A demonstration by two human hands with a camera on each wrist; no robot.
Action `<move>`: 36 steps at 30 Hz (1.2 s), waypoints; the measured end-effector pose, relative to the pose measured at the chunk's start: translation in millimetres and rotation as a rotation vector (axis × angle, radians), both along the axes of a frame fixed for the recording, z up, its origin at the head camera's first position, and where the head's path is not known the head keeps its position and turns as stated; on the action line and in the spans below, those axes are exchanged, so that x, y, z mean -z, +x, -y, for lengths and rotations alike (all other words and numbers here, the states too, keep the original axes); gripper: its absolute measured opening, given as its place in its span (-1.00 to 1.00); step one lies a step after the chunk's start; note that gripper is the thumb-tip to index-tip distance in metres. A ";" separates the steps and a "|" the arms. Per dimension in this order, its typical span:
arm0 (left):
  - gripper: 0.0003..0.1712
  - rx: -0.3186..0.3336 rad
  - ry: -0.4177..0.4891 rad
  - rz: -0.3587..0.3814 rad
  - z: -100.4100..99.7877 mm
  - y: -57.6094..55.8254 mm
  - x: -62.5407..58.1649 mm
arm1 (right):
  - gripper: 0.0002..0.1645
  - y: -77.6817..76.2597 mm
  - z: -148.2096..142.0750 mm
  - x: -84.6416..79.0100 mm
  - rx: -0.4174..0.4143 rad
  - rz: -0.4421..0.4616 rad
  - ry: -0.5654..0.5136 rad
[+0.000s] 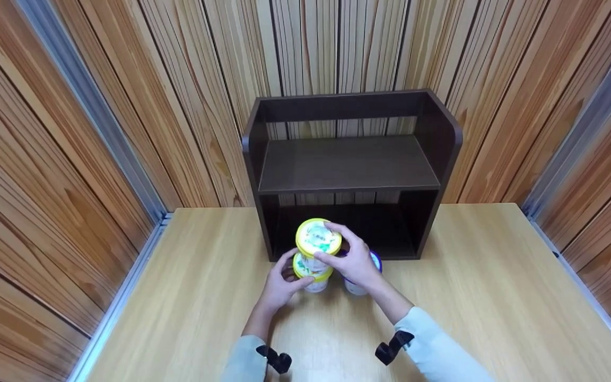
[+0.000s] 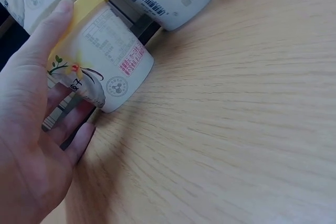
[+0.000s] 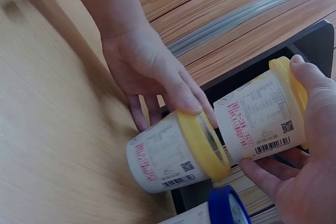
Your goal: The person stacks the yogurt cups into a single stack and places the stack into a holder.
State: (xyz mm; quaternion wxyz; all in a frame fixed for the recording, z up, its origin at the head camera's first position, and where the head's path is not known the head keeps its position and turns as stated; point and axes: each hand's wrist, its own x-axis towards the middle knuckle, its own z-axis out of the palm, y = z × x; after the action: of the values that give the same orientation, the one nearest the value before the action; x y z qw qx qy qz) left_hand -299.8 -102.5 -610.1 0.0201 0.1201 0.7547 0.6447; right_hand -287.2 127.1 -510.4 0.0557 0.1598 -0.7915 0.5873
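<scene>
My right hand (image 1: pixel 358 263) grips an upper white tub with a yellow lid (image 1: pixel 318 236) by its lid rim, thumb and fingers on opposite sides. Directly below is a second yellow-lidded tub (image 2: pixel 113 51), upright on the table. Around that lower tub curls my left hand (image 1: pixel 278 289), its thumb on the lid's edge. In the right wrist view the upper tub (image 3: pixel 257 114) has its base close over the lower lid; whether they touch I cannot tell. A blue-lidded tub (image 1: pixel 356 288) stands to the right, partly hidden under my right hand.
Behind the tubs stands a dark brown two-level shelf (image 1: pixel 348 164) against the wood-panelled wall (image 1: pixel 204 106). Its lower compartment opens towards me. The light wooden table (image 1: pixel 470 297) stretches to both sides, with metal strips (image 1: pixel 120 307) along its side edges.
</scene>
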 end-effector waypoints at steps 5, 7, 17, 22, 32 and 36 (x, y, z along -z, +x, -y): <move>-0.03 0.010 -0.007 -0.014 1.6 -0.2 -0.7 | -0.15 -1.4 2.7 5.0 0.014 0.016 0.004; -0.02 0.015 -0.003 -0.019 2.3 -0.6 -1.2 | -0.14 -2.2 4.4 6.5 0.014 0.033 -0.023; 0.01 0.007 0.000 0.005 3.9 -2.4 -1.4 | -0.07 -1.5 12.7 7.9 -0.036 0.141 -0.177; 0.02 -0.002 -0.003 0.013 3.4 -1.6 -1.1 | -0.06 -0.6 12.9 8.0 -0.042 0.126 -0.142; -0.01 -0.012 0.002 0.025 2.5 -0.7 0.5 | -0.08 0.1 10.9 7.5 -0.048 0.099 -0.097; 0.00 -0.008 0.002 0.031 1.9 0.0 0.9 | -0.04 0.3 6.8 6.6 -0.051 0.081 -0.072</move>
State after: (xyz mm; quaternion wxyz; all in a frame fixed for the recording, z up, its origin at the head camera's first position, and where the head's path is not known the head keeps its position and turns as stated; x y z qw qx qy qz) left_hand -299.8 -104.4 -611.0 0.0289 0.1070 0.7540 0.6475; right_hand -286.9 120.3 -517.0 0.0146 0.1538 -0.7671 0.6226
